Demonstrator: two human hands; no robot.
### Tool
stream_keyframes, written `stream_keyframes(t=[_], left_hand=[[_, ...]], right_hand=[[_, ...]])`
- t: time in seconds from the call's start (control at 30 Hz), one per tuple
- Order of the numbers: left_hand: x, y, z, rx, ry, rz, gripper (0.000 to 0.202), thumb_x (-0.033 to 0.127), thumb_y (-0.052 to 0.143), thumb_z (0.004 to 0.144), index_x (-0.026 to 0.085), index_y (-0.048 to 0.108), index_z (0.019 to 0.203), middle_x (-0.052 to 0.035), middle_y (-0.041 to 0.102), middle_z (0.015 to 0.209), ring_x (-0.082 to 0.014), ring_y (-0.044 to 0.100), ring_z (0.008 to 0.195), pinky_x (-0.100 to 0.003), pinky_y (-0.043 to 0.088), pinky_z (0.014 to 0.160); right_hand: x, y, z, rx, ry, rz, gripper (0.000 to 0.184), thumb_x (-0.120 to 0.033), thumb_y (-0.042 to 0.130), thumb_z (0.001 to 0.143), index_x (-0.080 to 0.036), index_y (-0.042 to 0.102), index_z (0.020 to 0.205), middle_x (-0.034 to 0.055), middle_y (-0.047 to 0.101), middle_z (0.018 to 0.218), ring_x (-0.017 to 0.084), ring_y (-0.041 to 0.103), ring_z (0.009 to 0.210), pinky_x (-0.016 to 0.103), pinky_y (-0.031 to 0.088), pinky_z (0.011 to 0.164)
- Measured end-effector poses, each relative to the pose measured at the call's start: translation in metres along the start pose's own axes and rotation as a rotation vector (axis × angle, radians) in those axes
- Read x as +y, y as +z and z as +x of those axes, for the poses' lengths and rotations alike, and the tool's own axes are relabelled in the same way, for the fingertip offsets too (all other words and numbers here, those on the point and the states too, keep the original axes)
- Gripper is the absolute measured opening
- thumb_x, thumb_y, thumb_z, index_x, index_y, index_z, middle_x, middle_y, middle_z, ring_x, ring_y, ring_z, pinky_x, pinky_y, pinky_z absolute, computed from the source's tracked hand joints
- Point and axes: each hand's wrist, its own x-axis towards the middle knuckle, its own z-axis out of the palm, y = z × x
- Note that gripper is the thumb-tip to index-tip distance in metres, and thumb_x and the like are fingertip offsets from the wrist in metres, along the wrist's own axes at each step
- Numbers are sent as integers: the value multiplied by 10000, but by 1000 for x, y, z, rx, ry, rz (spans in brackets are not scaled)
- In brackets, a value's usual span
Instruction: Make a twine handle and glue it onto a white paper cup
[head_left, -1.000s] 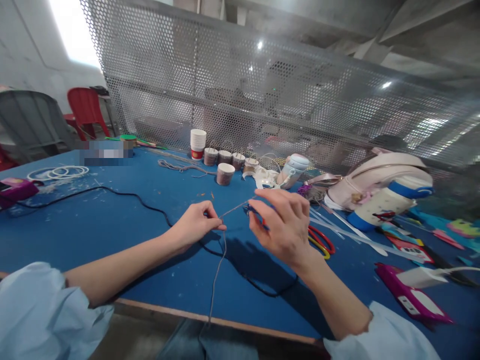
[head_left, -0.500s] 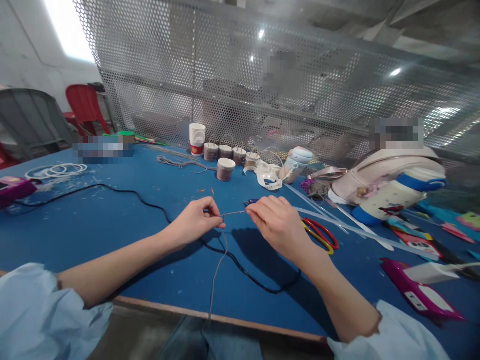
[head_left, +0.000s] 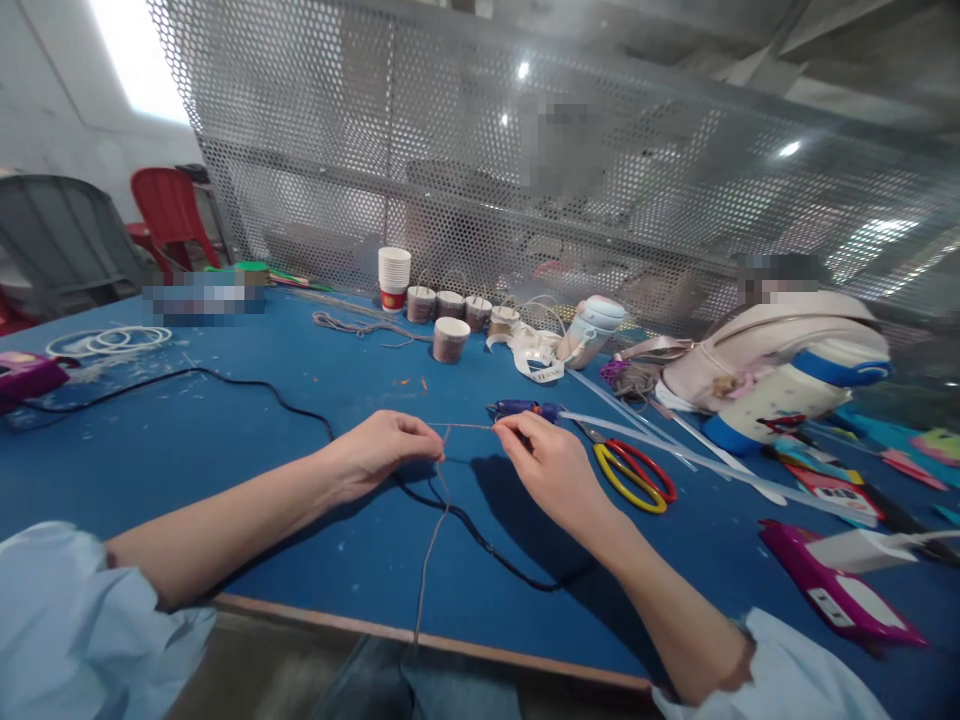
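A thin grey cord point(head_left: 430, 550) runs between my two hands above the blue table point(head_left: 225, 450), and a length of it hangs down over the front edge. My left hand point(head_left: 386, 450) is closed, thumb and fingers pinching the cord. On the other side my right hand point(head_left: 544, 460) pinches the cord's end at its fingertips, with the short stretch between them held taut. Just behind the right hand lie a blue glue gun point(head_left: 517, 408) and scissors point(head_left: 630, 475) with red and yellow handles.
A cord-wrapped cup point(head_left: 451, 341) stands ahead, with several more and a stack of paper cups point(head_left: 394, 278) behind. A black cable point(head_left: 255, 383) crosses the table under my hands. Rightward are bottles point(head_left: 795, 395), a bag point(head_left: 720, 340) and a purple power strip point(head_left: 840, 590).
My left hand has turned and shifted slightly left and down. My right hand has lowered a little, uncovering more of the glue gun and scissors. The cord between them is more level.
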Motion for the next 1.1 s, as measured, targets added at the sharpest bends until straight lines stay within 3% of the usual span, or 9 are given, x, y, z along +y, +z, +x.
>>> stream_keyframes(t=[0.17,0.4,0.6,0.73,0.87,1.0,1.1], left_hand=[[0,-2,-2,-18,-12,13,36,127,734,546,126,699,536,-65,672,621,-145,596,635,-274,473,700],[-1,-4,-4,-7,0,79,47,124,730,519,143,687,521,-46,660,621,-127,548,615,-256,435,647],[-3,-4,-2,-18,-2,55,67,98,705,548,132,652,525,-40,654,628,-108,549,618,-235,439,644],[0,-2,-2,-10,-37,-87,123,58,673,583,131,605,654,-54,671,703,-116,608,611,-236,478,598],[4,-1,0,-14,-106,-172,288,83,686,624,146,573,882,-115,692,953,-138,638,593,-216,447,432],[8,1,1,-129,-181,-247,273,167,695,712,129,601,966,-157,692,1029,-51,530,457,-148,331,344],[9,4,0,-209,-192,-280,221,192,678,759,124,623,961,-124,702,911,-17,434,402,-125,257,322]], right_hand=[[-3,2,1,-88,78,150,256,-285,443,908,-214,682,851,45,707,878,198,640,819,304,443,722],[-7,2,5,-180,281,440,257,-360,516,809,-195,709,767,-5,625,607,129,462,493,254,337,481],[-2,4,6,-145,311,447,261,-368,530,778,-181,710,754,5,609,605,117,404,478,248,287,453],[-3,4,5,-160,316,450,266,-377,531,784,-181,708,759,0,598,594,117,405,476,246,295,453],[-2,4,5,-171,289,412,278,-376,508,798,-184,708,774,19,643,652,135,453,514,258,323,480],[2,5,6,-185,274,386,284,-368,490,812,-185,706,793,31,663,695,155,499,567,264,337,509],[3,5,6,-214,267,401,285,-361,484,823,-180,704,810,32,655,707,152,499,586,262,337,523]])
